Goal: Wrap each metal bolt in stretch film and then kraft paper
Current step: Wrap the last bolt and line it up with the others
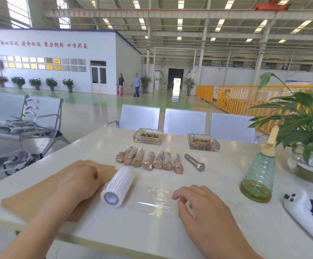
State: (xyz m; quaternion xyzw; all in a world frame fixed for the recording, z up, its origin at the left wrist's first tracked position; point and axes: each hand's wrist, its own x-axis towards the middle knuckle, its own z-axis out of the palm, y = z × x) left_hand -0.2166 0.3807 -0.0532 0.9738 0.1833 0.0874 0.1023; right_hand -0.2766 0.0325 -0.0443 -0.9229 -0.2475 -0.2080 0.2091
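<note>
Resting on a white tabletop (217, 176), the one bare metal bolt (194, 162) lies on its side, a dull grey shaft with a hexagonal head turned toward the camera. Just beside it to the left sits a row of seven wrapped bolts (149, 160), brown kraft paper showing under glossy film. Nearer the person, a roll of stretch film (117, 186) lies on its side, with a clear sheet of film (156, 201) spread flat to its right. The left hand (79, 177) lies palm down on a sheet of kraft paper (30, 200), fingers relaxed and gripping nothing. The right hand (196, 200) rests over the film's right edge with fingers loosely curled; whether they pinch the film cannot be told. A green spray bottle (259, 176) stands to the right.
</note>
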